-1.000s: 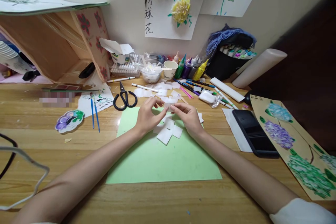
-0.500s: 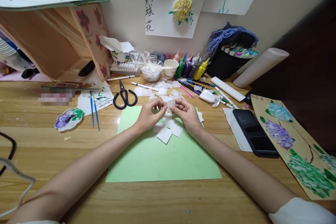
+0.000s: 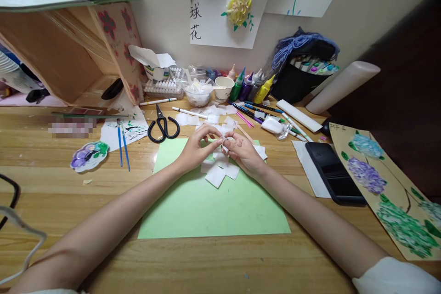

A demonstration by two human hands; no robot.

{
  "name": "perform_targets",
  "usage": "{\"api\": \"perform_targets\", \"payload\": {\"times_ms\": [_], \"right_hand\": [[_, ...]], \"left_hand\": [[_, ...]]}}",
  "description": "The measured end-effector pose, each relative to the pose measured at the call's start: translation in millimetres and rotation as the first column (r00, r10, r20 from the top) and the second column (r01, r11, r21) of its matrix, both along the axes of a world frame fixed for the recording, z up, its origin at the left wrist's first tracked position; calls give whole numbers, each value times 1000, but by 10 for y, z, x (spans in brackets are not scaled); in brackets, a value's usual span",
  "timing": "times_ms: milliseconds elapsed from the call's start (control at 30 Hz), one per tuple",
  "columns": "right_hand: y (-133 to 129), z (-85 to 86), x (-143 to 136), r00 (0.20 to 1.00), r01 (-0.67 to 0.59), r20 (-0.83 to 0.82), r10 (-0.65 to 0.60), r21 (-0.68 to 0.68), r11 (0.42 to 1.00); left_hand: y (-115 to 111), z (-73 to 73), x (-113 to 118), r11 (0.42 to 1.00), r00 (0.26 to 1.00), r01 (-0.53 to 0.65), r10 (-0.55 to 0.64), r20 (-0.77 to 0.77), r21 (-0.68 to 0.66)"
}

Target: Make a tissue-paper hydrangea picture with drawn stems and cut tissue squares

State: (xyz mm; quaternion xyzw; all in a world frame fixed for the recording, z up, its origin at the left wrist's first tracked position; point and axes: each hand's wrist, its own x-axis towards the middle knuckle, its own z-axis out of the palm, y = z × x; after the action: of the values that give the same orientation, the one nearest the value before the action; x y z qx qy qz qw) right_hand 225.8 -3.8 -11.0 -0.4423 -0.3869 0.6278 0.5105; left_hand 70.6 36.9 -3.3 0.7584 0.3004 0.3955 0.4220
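Above the top part of a light green sheet of paper (image 3: 213, 216), my left hand (image 3: 200, 147) and my right hand (image 3: 243, 150) meet at the fingertips. Both pinch one small piece of white paper (image 3: 224, 147), mostly hidden behind the fingers. Below them, several cut white paper squares (image 3: 216, 176) lie overlapping on the green sheet. More white paper pieces (image 3: 215, 112) are scattered just beyond my hands.
Black-handled scissors (image 3: 161, 124), two blue brushes (image 3: 122, 147) and a paint palette (image 3: 90, 156) lie left. Behind stand a paper cup (image 3: 223, 89) and paint bottles (image 3: 247, 86). A phone (image 3: 334, 172) and a flower picture (image 3: 389, 193) are at right.
The white paper piece, held up flat and facing me before, is now folded or pinched smaller between my fingertips. My hands have drawn closer together.
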Motion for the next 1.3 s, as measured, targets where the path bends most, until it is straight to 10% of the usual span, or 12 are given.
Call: {"api": "perform_targets", "payload": {"times_ms": [367,1300], "right_hand": [[14,-36,108,920,86,336,-202,329,940],[-1,-24,138,910,-53,411,-53,243,969]], "left_hand": [[0,-36,-3,995,996,-84,85,-3,55],[48,-76,-19,979,989,-146,144,24,142]]}}
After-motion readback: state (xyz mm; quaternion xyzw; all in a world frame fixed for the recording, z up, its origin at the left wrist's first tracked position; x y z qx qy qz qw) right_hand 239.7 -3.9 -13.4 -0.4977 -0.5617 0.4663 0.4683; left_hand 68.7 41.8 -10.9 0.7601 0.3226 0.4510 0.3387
